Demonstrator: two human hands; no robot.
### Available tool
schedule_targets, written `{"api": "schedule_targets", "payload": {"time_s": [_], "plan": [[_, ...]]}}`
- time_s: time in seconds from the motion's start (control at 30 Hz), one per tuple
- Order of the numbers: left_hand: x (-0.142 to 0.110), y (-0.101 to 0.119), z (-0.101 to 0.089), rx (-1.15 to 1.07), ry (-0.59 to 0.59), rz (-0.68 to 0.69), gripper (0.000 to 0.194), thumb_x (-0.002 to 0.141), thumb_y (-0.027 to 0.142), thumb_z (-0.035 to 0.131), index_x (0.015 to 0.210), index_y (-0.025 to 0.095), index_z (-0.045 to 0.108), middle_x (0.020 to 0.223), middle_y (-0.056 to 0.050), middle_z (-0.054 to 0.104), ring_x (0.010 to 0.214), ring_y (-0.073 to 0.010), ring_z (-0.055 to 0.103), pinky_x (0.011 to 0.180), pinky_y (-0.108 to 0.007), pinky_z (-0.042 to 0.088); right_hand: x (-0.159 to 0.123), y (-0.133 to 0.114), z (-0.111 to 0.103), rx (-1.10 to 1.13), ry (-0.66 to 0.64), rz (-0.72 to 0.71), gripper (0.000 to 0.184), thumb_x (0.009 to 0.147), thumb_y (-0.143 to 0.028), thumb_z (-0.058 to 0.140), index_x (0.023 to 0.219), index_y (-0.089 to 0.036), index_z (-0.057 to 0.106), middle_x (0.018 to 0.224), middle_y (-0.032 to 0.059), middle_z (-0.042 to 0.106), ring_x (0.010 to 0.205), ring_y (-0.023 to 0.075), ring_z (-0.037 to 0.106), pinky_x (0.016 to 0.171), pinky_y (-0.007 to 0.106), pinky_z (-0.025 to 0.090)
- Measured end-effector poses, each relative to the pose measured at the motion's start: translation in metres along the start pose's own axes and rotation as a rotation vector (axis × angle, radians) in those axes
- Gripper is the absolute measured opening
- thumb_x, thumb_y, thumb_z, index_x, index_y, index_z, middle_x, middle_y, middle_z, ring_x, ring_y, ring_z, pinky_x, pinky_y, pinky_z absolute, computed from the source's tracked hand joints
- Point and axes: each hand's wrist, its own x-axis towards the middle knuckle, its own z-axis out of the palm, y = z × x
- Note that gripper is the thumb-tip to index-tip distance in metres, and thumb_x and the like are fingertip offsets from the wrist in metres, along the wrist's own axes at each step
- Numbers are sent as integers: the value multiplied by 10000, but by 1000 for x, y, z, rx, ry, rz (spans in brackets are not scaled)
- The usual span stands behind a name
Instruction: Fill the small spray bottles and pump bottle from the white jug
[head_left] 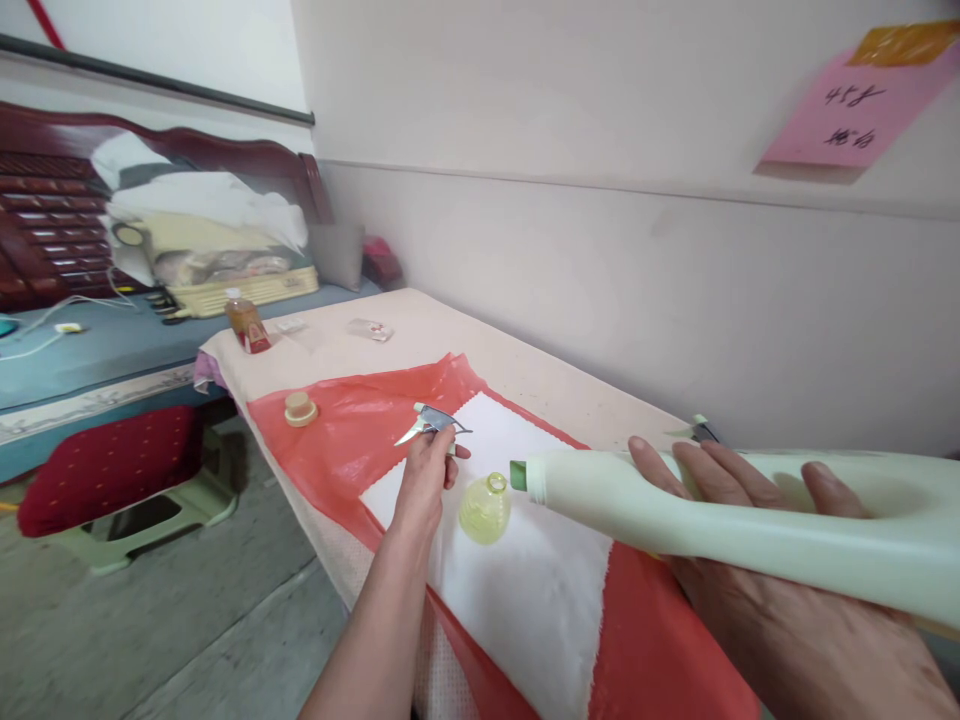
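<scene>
My left hand is closed around what looks like a spray trigger head, pale with a dark grey part, held just left of a small bottle. That small bottle is see-through yellow-green, round, with an uncapped neck, on a white cloth. In my right hand is a big pale green jug, gripped by its handle and lying nearly level. Its green spout points left, close beside the small bottle's neck. No liquid shows coming out.
A red plastic sheet lies under the cloth on the table, carrying a beige cap. Farther back are a brown bottle and a small packet. A red-topped stool stands left; a wall borders the right.
</scene>
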Motion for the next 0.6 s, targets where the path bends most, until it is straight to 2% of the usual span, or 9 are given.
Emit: {"api": "schedule_targets", "payload": {"time_s": [0.33,0.6], "plan": [[1,0,0,-7,-4,-13,329,787,480,623,803,161,550,667,-23,641,388,-51,365,389,-224,206,8,3,-8,-31,-23,-17,599,867,-45,359,1454,-148,419,1268,193,609,1248,374,518,1068,631,327],[-2,3,1,-11,-2,-3,317,798,468,612,802,155,558,664,-22,637,383,-50,363,387,-220,208,9,3,-11,-46,-35,-17,630,860,-40,365,1475,-170,389,1256,173,620,1238,362,523,1064,618,342]]}}
